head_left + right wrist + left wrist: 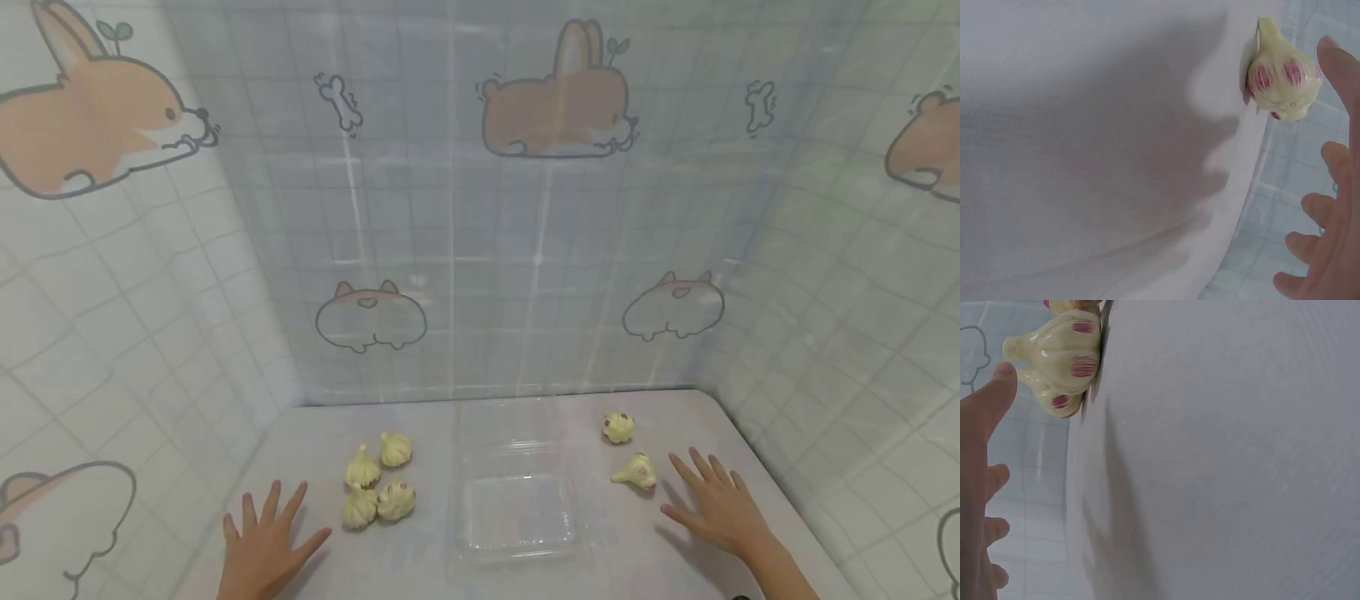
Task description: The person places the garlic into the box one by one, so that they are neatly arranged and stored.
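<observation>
Evenly spread, a person's left hand (262, 546) and right hand (722, 510) hang at either side of a pale table (637, 554), fingers splayed and grasping nothing, their shadows falling on the cloth-like surface. Between them sits a clear plastic container (517, 515), its lid (506, 429) folded back toward the far edge. Four garlic bulbs (393, 500) cluster left of the container, just beyond the left thumb. On the right, a far bulb (618, 427) and a near bulb (640, 473) lie apart, the near one just beside the right hand, its stem pointing left; the right wrist view shows reddish streaks on its skin. Judging by the layout, work stands at its outset or at a pause: the container is open, yet no garlic lies inside, and all six bulbs remain on the table, none in either hand.
</observation>
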### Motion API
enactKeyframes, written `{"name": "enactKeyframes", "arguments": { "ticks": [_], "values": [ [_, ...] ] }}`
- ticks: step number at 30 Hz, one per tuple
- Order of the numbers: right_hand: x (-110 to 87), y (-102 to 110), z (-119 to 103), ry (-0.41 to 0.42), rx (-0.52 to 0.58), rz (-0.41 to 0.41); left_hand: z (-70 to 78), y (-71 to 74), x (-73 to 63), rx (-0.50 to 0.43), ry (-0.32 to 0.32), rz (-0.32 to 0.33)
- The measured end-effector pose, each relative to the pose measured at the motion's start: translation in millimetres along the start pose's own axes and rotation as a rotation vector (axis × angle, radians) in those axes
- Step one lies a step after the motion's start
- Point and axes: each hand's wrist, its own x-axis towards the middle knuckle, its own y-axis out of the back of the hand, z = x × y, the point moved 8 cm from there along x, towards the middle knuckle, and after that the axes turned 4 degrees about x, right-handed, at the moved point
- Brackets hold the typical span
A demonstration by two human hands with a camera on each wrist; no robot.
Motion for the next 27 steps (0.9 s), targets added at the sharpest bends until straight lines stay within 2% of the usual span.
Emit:
{"name": "enactKeyframes", "arguments": {
  "ticks": [7, 10, 13, 15, 21, 23, 27],
  "values": [
    [3.1, 7, -10, 0.04, 0.057, 0.036, 0.3, 1.9, -4.7, -0.01, 0.028, -0.011],
    [1.9, 16, -15, 0.076, 0.079, 0.103, 8.2, 4.2, -4.6, -0.021, 0.017, -0.002],
    [0.0, 29, -21, 0.142, 0.093, 0.225, 18.8, 9.5, -5.1, -0.051, 0.004, 0.034],
    [0.2, 37, -26, 0.192, 0.1, 0.299, 24.8, 16.4, -7.0, -0.07, -0.003, 0.092],
    [10.2, 46, -39, 0.292, 0.107, 0.371, 34.1, 39.0, -19.9, -0.153, -0.003, 0.27],
    [13.4, 48, -42, 0.309, 0.107, 0.386, 35.2, 41.4, -24.0, -0.184, -0.001, 0.282],
    [20.3, 45, -48, 0.309, 0.114, 0.377, 35.1, 36.5, -30.5, -0.218, 0.03, 0.258]
  ]
}}
